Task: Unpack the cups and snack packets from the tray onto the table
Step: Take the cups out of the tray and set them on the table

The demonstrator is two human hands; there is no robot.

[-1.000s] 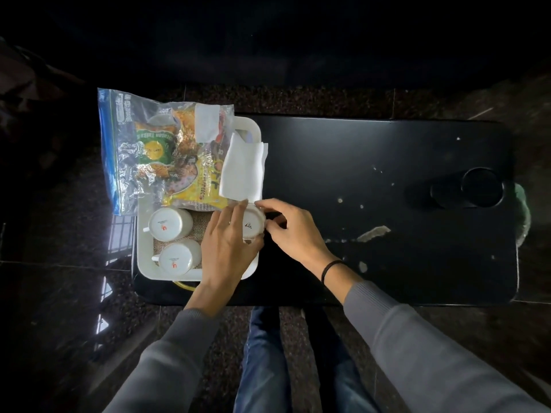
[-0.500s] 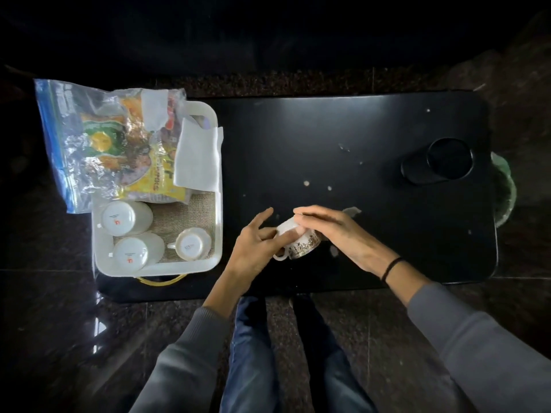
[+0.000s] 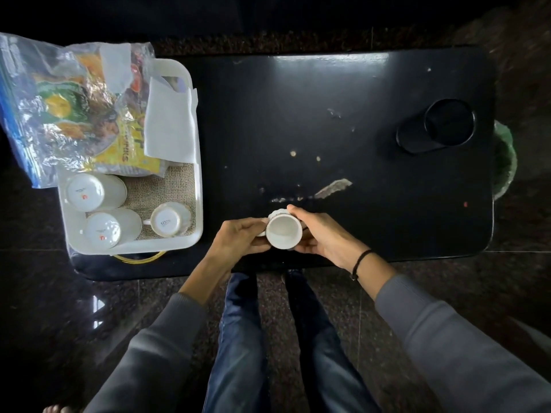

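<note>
A small white teacup (image 3: 283,232) is upright, mouth up, at the near edge of the black table (image 3: 343,120), held between both hands. My left hand (image 3: 238,238) grips its handle side and my right hand (image 3: 317,235) wraps its right side. The white tray (image 3: 195,189) stands at the table's left end. In it are two tall white cups upside down (image 3: 89,190) (image 3: 107,229) and one small teacup upside down (image 3: 170,223). Snack packets in a clear zip bag (image 3: 68,108) and a white napkin (image 3: 170,126) lie over the tray's far half.
A black round holder (image 3: 444,126) sits at the table's right end, with a green object (image 3: 505,162) past the edge. A burlap mat (image 3: 167,186) lines the tray. My knees (image 3: 268,338) are just under the near edge. Dark stone floor surrounds the table.
The small teacup was lifted out of the tray, carried right to the table's near edge, and turned from tilted sideways to mouth up. Both hands stayed on it.
</note>
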